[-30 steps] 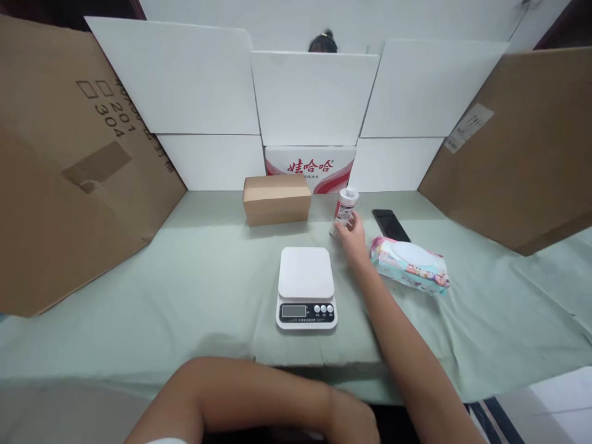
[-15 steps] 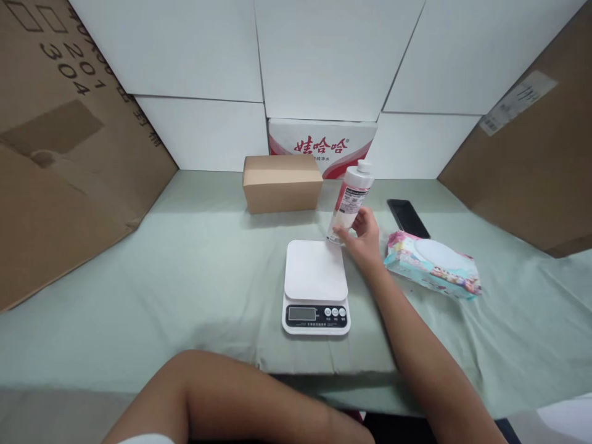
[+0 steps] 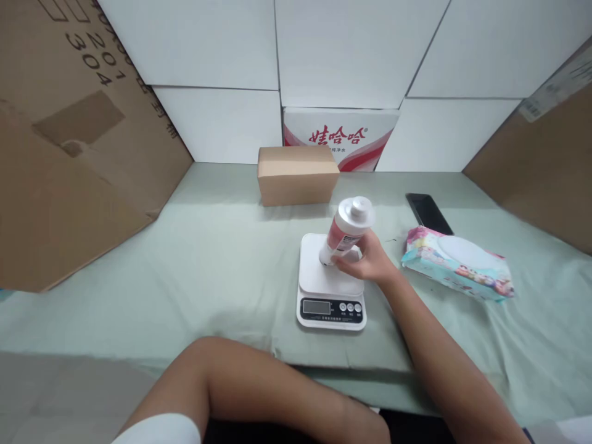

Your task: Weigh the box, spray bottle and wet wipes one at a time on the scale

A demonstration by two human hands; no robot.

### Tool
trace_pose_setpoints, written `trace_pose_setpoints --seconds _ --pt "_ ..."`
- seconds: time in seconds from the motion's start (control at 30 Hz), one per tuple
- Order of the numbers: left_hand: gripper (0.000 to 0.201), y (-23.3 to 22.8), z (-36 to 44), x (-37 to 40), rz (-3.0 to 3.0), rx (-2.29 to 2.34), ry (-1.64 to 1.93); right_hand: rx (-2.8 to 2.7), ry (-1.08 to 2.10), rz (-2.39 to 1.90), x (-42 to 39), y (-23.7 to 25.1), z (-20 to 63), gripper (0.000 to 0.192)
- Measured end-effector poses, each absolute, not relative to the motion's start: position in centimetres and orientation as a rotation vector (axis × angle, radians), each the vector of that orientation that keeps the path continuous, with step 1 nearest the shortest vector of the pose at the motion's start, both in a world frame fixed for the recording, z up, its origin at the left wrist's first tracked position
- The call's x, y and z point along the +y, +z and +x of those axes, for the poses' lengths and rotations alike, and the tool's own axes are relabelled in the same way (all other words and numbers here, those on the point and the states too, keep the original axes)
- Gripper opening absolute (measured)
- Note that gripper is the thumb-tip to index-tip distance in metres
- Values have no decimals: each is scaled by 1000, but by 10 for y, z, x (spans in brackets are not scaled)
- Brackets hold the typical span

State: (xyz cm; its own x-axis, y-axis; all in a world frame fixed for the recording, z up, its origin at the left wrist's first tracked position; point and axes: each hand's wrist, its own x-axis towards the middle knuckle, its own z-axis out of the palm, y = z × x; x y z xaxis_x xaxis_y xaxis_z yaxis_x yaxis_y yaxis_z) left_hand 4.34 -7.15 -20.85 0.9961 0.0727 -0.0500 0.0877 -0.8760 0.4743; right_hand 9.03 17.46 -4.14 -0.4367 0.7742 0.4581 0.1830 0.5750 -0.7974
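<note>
Pale green cloth table (image 3: pixel 194 259). Our right hand (image 3: pixel 370 262) grips white red-labelled plastic bottle (image 3: pixel 346 231) over white digital kitchen scale (image 3: pixel 330 283), 12 o'clock; we judge next: lower upright, release. Left hand unseen, only forearm shows at bottom edge.

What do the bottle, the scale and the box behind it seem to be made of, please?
Bottle, held in the right hand: looks like smooth white plastic with a red printed label and ribbed cap. Scale: probably glossy white plastic, or possibly glass on top; it shows a soft sheen. Box: matte brown cardboard with folded edges.
</note>
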Motion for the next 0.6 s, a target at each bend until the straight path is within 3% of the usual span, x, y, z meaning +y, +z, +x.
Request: trace_pose_setpoints --seconds 0.17,0.33,0.43,0.6 --pt "26 -189 48 -66 3062 395 279 -2030 850 -766 171 -31 90 41" --pt "18 -195 52 -68 3086 518 277 -2088 861 -789 171 -24 96 39" --pt "16 -205 51 -71 3094 266 247 -2081 918 -850 173 -27 96 32" --pt "22 -207 48 -71 2971 -334 255 -1540 794 -1023 194 -45 101 40"
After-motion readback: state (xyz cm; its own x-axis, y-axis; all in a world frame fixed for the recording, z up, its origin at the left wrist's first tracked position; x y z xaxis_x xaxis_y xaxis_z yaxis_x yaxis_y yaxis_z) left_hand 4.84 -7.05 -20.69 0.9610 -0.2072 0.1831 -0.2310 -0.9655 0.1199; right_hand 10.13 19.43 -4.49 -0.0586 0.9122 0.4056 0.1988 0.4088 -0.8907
